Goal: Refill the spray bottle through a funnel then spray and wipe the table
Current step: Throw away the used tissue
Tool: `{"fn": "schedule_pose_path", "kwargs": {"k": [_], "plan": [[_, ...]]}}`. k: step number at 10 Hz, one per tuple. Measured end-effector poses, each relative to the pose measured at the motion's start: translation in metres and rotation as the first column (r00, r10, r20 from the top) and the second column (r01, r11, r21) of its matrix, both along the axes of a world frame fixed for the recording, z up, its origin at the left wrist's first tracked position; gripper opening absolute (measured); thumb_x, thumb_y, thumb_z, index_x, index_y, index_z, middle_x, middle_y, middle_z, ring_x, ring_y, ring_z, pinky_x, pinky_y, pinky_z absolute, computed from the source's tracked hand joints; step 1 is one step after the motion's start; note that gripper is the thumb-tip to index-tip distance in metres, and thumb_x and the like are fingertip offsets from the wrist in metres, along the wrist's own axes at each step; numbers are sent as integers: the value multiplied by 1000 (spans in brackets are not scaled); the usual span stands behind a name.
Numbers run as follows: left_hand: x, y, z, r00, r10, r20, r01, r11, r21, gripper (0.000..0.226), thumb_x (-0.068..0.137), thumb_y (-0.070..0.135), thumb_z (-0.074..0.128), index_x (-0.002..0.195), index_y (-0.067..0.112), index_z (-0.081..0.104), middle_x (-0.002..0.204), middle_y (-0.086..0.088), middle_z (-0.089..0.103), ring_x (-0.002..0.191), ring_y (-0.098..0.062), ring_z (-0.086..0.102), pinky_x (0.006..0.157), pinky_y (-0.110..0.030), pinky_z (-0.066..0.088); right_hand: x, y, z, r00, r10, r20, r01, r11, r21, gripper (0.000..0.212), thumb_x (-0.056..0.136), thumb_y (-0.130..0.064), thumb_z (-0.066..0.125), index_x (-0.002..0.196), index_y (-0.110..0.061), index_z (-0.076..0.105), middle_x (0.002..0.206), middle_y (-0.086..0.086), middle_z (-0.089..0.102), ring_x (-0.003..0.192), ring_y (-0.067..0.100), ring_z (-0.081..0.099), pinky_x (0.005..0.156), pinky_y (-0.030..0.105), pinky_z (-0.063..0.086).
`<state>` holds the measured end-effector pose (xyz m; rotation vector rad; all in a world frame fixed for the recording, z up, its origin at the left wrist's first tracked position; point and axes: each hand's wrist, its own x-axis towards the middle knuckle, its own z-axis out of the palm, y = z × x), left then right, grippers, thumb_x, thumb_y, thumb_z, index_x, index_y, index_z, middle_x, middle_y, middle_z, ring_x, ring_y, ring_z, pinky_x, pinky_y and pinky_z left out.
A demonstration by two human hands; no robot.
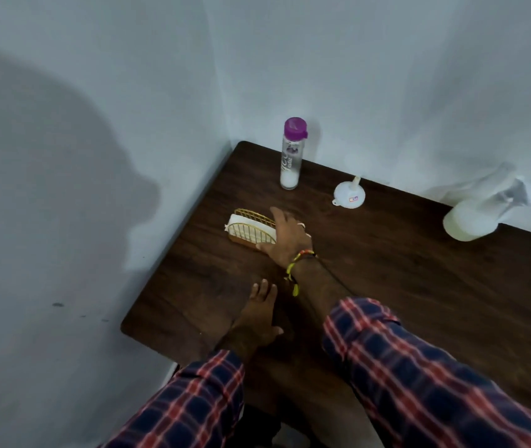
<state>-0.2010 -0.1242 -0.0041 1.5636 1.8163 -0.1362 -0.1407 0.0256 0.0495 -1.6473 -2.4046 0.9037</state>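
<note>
A gold wire napkin holder (251,228) with white tissues stands on the dark wooden table (387,286) near its left edge. My right hand (286,237) reaches across and touches the holder's right end, fingers spread over it. My left hand (259,313) lies flat on the table closer to me, holding nothing. A white funnel (349,194) lies upside down further back. A clear bottle with a purple cap (291,153) stands by the wall with a little white liquid at its bottom. The translucent spray bottle (480,211) appears blurred at the right, near the wall.
The table sits in a corner, with pale walls along its far side and its left side. Its left and near-left edges drop off to the floor. A dark shadow falls on the left wall.
</note>
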Motion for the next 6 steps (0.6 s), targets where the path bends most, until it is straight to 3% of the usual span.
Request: {"fn": "schedule_pose_path", "kwargs": {"k": [1, 2, 5, 6], "plan": [[-7, 3, -1, 999, -39, 14, 39, 999, -37, 103, 86, 36, 67, 154, 13, -7, 161, -9, -15, 148, -30, -12, 119, -40, 12, -19, 9, -10, 995, 54, 81, -55, 998, 9, 68, 84, -33, 71, 141, -22, 36, 131, 12, 53, 122, 35, 52, 97, 47, 47], [-10, 10, 1, 997, -79, -15, 78, 995, -61, 98, 88, 37, 65, 154, 11, -3, 161, -12, -9, 148, -33, -5, 117, -42, 18, -12, 13, -16, 997, 58, 55, -59, 998, 12, 52, 85, -27, 69, 130, -20, 45, 120, 14, 59, 112, 35, 58, 93, 46, 50], [-6, 37, 22, 977, -175, -118, 161, 979, -122, 80, 94, 37, 58, 152, 3, 14, 159, -21, 11, 146, -35, 18, 117, -38, 20, 23, 45, -2, 994, 36, 105, -35, 999, -11, 56, 82, -19, 75, 130, -15, 47, 123, 15, 61, 115, 33, 57, 98, 38, 45], [-5, 37, 27, 978, -161, -129, 141, 978, -155, 80, 93, 37, 59, 152, 5, 15, 159, -20, 12, 145, -34, 20, 116, -38, 22, 22, 35, 3, 997, -5, 74, 7, 1000, -23, 72, 78, -26, 78, 138, -18, 38, 133, 14, 54, 122, 34, 53, 101, 44, 46]]}}
